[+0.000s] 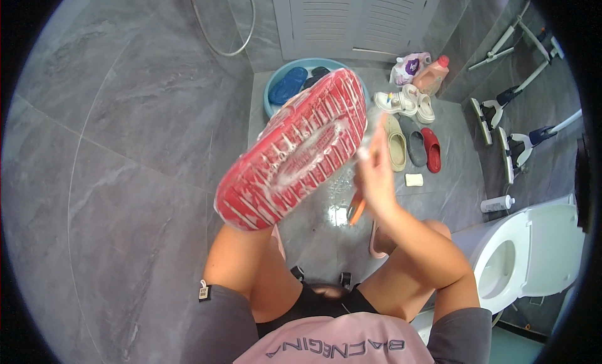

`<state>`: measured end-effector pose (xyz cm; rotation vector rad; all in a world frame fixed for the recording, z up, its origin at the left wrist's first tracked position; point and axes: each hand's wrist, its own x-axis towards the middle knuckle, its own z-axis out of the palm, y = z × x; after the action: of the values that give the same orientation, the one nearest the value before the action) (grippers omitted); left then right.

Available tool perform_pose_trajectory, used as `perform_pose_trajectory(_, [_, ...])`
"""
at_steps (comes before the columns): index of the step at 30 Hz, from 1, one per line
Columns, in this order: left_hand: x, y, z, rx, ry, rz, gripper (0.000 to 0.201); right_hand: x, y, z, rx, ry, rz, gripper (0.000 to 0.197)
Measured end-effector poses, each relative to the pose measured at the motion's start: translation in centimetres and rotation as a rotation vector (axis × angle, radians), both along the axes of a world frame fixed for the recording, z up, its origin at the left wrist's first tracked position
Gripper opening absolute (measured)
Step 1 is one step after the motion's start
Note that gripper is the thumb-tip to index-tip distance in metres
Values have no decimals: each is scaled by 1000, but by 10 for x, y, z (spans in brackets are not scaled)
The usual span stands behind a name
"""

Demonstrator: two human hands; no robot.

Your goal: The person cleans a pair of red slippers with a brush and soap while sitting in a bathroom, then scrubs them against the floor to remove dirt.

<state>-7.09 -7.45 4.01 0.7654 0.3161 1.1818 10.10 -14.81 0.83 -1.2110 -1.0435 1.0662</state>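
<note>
A red clog (295, 160) is held up with its ridged sole facing me, streaked with white foam. My left arm (235, 263) reaches up behind it; the clog hides my left hand, which supports it from the far side. Beside the sole's right edge, my right hand (375, 172) is closed around a scrubbing brush with an orange handle (357, 210). The brush head is blurred and lies close to the clog's edge.
Behind the clog stands a blue basin (269, 91) with blue and dark clogs. To the right are white clogs (407, 102), beige, grey and red clogs (431, 149), a soap bar (414, 180), a pink bottle (433, 74), a white bottle (497, 204), mops (514, 150) and a toilet (501, 263).
</note>
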Motion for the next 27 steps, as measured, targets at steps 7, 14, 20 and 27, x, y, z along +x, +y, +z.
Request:
perform_pose_trajectory(7, [11,15,-27,174,64,234,33,-9,-6,14,626,-756,112,71])
perform_pose_trajectory(14, [2,30,-9,-218,-31,-83,33,28,36,46,288,-851,-15,58])
perform_pose_trajectory(20, [22,29,-23,-303,-57,-113,24,2,-22,37,420,-1103,349,61])
perform_pose_trajectory(27, [18,41,-41,-118,38,21,20,12,10,29,524,-858,133,61])
